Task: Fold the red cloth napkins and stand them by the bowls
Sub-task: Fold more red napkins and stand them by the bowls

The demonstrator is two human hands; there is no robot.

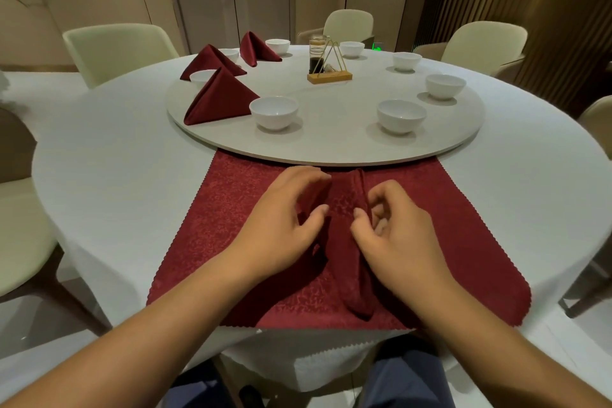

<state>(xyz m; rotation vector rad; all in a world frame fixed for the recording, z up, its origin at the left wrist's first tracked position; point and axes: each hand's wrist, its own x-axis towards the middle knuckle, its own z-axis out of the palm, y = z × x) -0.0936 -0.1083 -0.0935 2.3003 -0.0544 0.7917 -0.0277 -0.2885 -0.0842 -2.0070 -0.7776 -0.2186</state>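
Observation:
A narrow folded red napkin (346, 242) lies lengthwise on a flat red cloth (457, 225) at the table's near edge. My left hand (281, 222) grips the napkin's left fold with curled fingers and thumb. My right hand (400, 232) pinches its right edge between thumb and fingers. Three folded red napkins stand as tents on the turntable (331, 142): one (222, 99) by the near-left white bowl (274, 111), one (212, 61) and one (256, 50) further back. Several more white bowls ring the turntable, among them one at the near right (400, 115).
A wooden condiment stand (329, 69) with a dark bottle sits at the turntable's back middle. A white cloth covers the round table (116, 142). Cream chairs (116, 50) stand around it. A door is behind.

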